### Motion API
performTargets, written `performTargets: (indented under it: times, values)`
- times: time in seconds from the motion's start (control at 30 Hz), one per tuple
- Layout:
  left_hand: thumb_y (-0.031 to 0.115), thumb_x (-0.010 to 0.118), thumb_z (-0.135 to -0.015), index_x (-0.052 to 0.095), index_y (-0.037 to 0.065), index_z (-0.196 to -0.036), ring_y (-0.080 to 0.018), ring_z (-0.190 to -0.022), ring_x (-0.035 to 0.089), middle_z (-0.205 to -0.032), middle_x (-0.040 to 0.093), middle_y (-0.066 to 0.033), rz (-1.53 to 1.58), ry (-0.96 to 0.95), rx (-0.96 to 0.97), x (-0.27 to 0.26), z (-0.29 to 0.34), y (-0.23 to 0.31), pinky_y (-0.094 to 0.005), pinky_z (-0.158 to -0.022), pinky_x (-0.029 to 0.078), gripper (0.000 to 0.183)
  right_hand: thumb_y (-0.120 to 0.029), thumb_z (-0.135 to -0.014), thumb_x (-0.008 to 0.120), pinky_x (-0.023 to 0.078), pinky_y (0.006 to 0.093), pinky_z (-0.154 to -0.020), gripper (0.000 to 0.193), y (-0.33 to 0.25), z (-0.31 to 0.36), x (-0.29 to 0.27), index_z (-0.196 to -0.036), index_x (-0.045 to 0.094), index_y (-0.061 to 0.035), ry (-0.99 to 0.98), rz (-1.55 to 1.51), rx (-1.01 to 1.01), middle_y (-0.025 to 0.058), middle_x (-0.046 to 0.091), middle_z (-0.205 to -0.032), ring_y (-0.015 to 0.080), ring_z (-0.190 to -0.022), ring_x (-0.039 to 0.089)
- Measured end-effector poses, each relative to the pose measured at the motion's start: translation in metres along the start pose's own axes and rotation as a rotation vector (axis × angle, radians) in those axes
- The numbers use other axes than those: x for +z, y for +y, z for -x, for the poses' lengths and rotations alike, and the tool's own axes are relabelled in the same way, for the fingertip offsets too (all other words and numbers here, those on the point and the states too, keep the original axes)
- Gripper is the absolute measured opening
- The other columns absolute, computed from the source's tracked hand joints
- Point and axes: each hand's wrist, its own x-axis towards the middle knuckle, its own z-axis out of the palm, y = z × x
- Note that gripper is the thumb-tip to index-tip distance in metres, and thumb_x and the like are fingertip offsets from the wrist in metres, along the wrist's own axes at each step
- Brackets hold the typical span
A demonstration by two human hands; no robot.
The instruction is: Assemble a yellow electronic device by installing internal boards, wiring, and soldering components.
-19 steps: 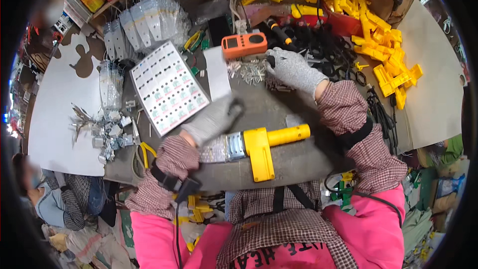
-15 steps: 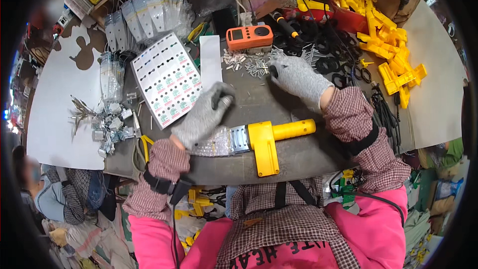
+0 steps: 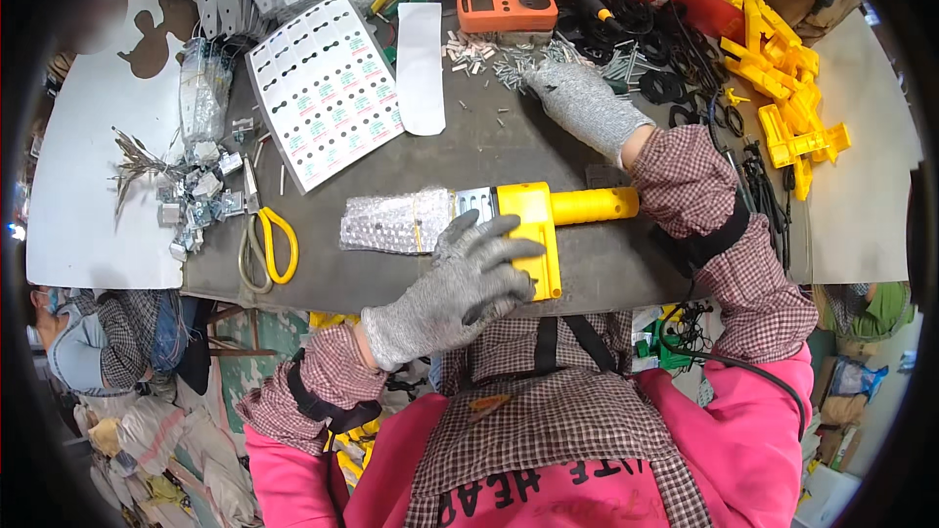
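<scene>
My left hand (image 3: 455, 284), in a grey glove, reaches over the near part of a yellow tool body (image 3: 533, 220), fingers spread. The tool lies crosswise on the table, its round yellow handle to the right. On its left, a flat metal plate (image 3: 475, 201) runs into a bubble-wrapped end (image 3: 386, 223). At the far middle, my gloved right hand (image 3: 587, 110) has its fingers drawn together, pointing down at a pile of small screws (image 3: 514, 64). Its fingertips are partly hidden, and whatever they hold does not show.
A sticker sheet (image 3: 328, 88) and white strip (image 3: 421, 73) lie left of centre. Yellow-handled scissors (image 3: 279, 244) sit beside small metal parts (image 3: 205, 186). Behind the screws is an orange meter (image 3: 508, 10). Black cable parts (image 3: 660, 83) and yellow plastic shells (image 3: 782, 88) crowd the right.
My left hand has moved from beside the sticker sheet, right and nearer, and its fingers have spread over the yellow tool. My right hand has moved slightly to the screw pile. The view has shifted.
</scene>
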Motion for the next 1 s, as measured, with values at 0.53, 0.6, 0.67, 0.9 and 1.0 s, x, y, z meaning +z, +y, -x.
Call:
performTargets:
  times: [0.53, 0.6, 0.67, 0.9, 1.0]
  values:
    - [0.001, 0.056, -0.086, 0.061, 0.001, -0.113, -0.039, -0.099, 0.064, -0.106, 0.064, -0.022, -0.661, 0.059, -0.292, -0.061, -0.108, -0.112, -0.046, -0.086, 0.053, 0.027, -0.016, -0.085, 0.066, 0.053, 0.0322, -0.077, 0.018, -0.073, 0.146, -0.083, -0.096, 0.069, -0.0026, -0.463, -1.187, 0.028, 0.0079, 0.07, -0.085, 0.0142, -0.077, 0.062]
    - [0.001, 0.06, -0.084, 0.06, 0.0, -0.114, -0.0396, -0.098, 0.065, -0.101, 0.065, -0.0218, -0.528, -0.001, -0.367, -0.066, -0.116, -0.108, -0.047, -0.086, 0.053, 0.03, -0.016, -0.085, 0.065, 0.052, 0.0343, -0.075, 0.016, -0.077, 0.16, -0.078, -0.095, 0.068, -0.0034, -0.506, -1.086, 0.075, 0.0116, 0.068, -0.084, 0.02, -0.076, 0.063]
    - [0.005, 0.064, -0.085, 0.064, -0.002, -0.106, -0.0281, -0.094, 0.067, -0.097, 0.068, -0.0174, 0.025, 0.039, -0.313, -0.058, -0.107, -0.103, -0.0393, -0.089, 0.054, 0.022, -0.016, -0.083, 0.066, 0.051, 0.0366, -0.073, 0.014, -0.083, 0.16, -0.072, -0.092, 0.064, -0.0043, -0.422, -1.098, 0.029, 0.0132, 0.064, -0.081, 0.0257, -0.074, 0.062]
    - [0.011, 0.062, -0.097, 0.065, -0.002, -0.11, -0.0167, -0.101, 0.064, -0.102, 0.067, -0.0099, 0.533, -0.071, -0.23, -0.04, -0.083, -0.073, -0.0322, -0.095, 0.05, 0.019, -0.013, -0.08, 0.067, 0.05, 0.0418, -0.07, 0.015, -0.094, 0.159, -0.07, -0.09, 0.057, -0.0055, -0.268, -0.939, -0.046, 0.0143, 0.059, -0.081, 0.032, -0.075, 0.061]
    - [0.016, 0.062, -0.097, 0.065, 0.0, -0.114, -0.0264, -0.104, 0.063, -0.107, 0.064, -0.0142, 0.268, -0.06, -0.083, -0.044, -0.076, -0.069, -0.0349, -0.095, 0.05, 0.024, -0.015, -0.083, 0.069, 0.053, 0.0408, -0.072, 0.018, -0.092, 0.159, -0.071, -0.095, 0.06, -0.006, -0.253, -0.87, -0.013, 0.015, 0.062, -0.083, 0.0308, -0.078, 0.065]
